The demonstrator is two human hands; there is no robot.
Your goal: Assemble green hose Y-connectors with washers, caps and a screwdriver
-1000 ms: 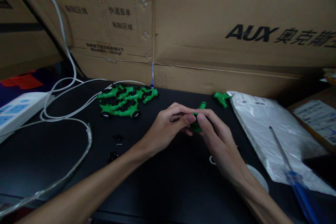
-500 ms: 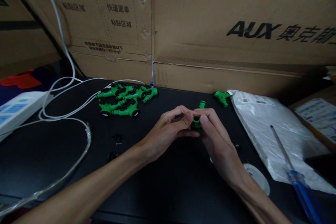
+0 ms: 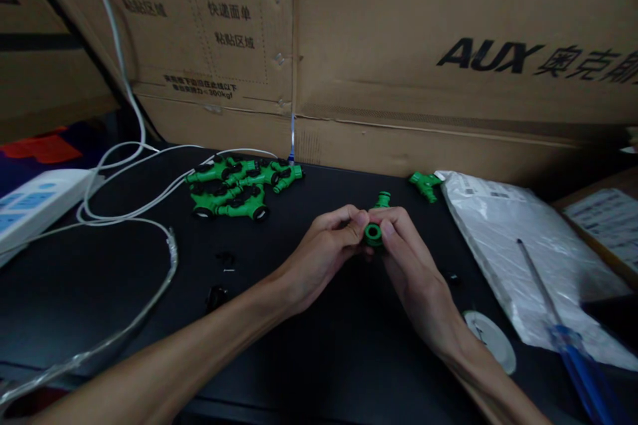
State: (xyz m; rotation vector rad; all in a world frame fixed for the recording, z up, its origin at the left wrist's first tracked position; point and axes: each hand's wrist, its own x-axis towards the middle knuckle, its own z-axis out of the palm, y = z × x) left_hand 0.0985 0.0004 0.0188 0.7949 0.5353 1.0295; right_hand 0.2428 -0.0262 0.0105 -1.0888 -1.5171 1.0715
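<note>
Between my fingertips is a green plastic hose connector (image 3: 373, 234), its round open end facing me and a ribbed spout pointing away past my fingers. My left hand (image 3: 331, 242) pinches its left side with thumb and fingers. On the other side, my right hand (image 3: 406, 249) grips it too, thumb beside the round opening. Much of the connector's body is hidden by my fingers. A cluster of similar green connectors with black parts (image 3: 229, 189) lies at the back left. One more green connector (image 3: 425, 186) rests at the back right.
Small black parts (image 3: 216, 297) lie beside my left forearm. At right are a white plastic package (image 3: 498, 226), a blue-handled screwdriver (image 3: 581, 365) on it, and a whitish disc (image 3: 491, 342). White cables and a power strip (image 3: 40, 202) occupy the left. Large cardboard boxes (image 3: 369, 60) stand behind.
The held connector has turned so its round opening now faces me more squarely. My left fingers have shifted slightly around it. The whole view has moved a little.
</note>
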